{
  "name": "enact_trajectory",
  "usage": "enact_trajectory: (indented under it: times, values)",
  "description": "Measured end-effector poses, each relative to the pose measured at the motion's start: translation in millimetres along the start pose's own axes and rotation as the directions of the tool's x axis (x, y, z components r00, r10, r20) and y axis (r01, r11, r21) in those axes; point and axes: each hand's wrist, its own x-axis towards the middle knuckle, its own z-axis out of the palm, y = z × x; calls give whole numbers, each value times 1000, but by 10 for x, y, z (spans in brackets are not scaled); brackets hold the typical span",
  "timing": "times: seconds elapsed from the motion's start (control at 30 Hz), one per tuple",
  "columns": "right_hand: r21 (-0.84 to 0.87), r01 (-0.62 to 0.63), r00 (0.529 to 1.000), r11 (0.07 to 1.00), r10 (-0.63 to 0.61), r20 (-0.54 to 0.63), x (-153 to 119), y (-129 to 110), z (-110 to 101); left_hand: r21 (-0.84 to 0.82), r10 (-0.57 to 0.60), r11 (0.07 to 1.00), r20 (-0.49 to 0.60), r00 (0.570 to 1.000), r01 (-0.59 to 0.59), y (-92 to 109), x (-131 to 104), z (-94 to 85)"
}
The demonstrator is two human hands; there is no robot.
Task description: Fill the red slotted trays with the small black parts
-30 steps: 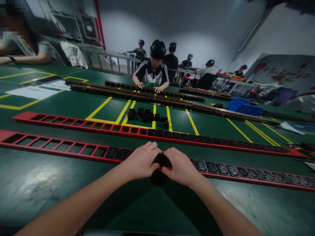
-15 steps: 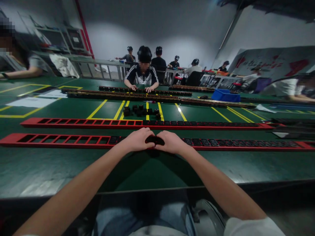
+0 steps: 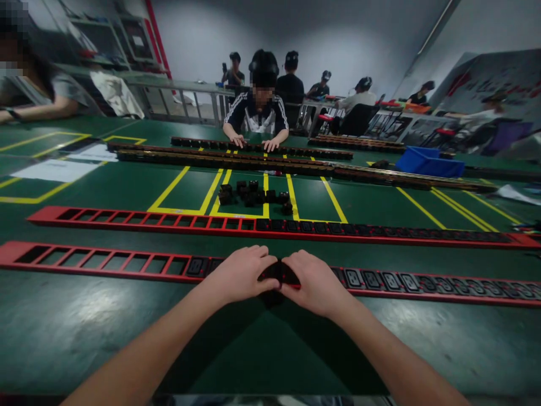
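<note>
We curl our left hand (image 3: 247,274) and right hand (image 3: 311,282) over the nearer red strip (image 3: 12,255) at lower centre, gripping or not we cannot tell, black sockets (image 3: 353,278) seated frame-right, slots (image 3: 136,263) frame-left unfilled.

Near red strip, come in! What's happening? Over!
Left hand, right hand at near strip. Open slots left, sockets farther right. Hands hide some of it.

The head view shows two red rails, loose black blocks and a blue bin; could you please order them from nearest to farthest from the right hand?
1. Near red rail, at the right hand.
2. Far red rail, just beyond.
3. Loose black blocks, ahead, leftward.
4. Blue bin, far ahead, right.
</note>
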Motion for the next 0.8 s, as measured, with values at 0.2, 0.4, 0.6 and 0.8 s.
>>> enact_trajectory:
  times: [0.2, 0.4, 0.6, 0.8]
  values:
    - [-8, 15, 1000, 1000, -15, 13, 7, -18, -34, -2, -12, 1000, 14, 1000, 12, -2, 6, -18]
    - [-52, 19, 1000, 998, -19, 1, -9, -41, -37, 45, 6, 999, 67, 998, -9, 3, -8, -71]
    - [-8, 53, 996, 999, -53, -68, 34, -53, -8, 118, 13, 993, 72, 997, -21, 19, -45, -90]
    - [37, 29, 997, 999, -26, -73, 64, -38, 1, 135, 12, 991, 53, 999, -20, -24, -19, -55]
